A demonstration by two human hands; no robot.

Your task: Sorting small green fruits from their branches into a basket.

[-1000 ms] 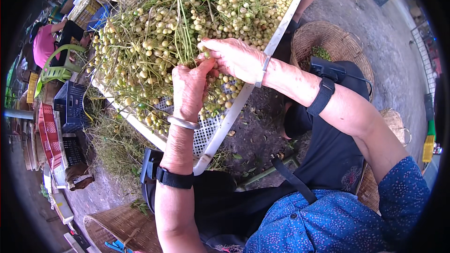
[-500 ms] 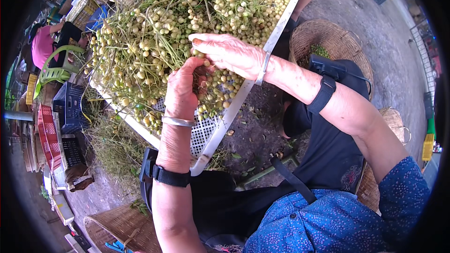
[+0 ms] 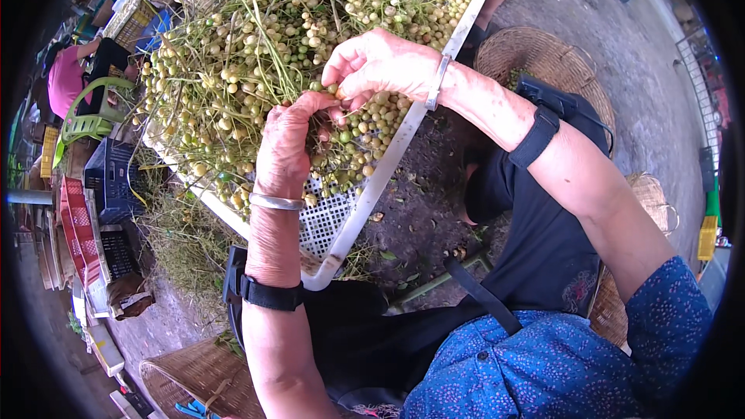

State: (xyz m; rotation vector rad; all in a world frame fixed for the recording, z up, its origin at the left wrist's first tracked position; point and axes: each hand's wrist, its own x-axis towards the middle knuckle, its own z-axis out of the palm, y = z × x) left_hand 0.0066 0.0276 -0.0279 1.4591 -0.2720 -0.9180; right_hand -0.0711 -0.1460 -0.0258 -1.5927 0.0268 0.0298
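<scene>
A heap of small round yellow-green fruits (image 3: 240,81) on thin stems fills a white perforated tray (image 3: 330,217). Over its near side, my left hand (image 3: 285,140) is closed around a fruit sprig, mostly hidden by the fingers. My right hand (image 3: 384,70) meets it from the right, thumb and fingertips pinched together at the left thumb. A greenish fruit (image 3: 332,88) shows between the two sets of fingertips. Below the hands, loose fruits (image 3: 357,143) lie on the tray's mesh.
A wicker basket (image 3: 535,62) with green fruits stands at the right, another basket (image 3: 202,376) at lower left. Stripped stems (image 3: 186,240) lie left of the tray. Blue (image 3: 116,178) and red crates (image 3: 80,217) stand farther left. A person in pink (image 3: 68,81) sits beyond, near a green chair (image 3: 89,120).
My right hand has gone from stretched fingers over the fruits to a pinch at the left fingertips, its wrist raised slightly. My left hand has shifted a little to the left.
</scene>
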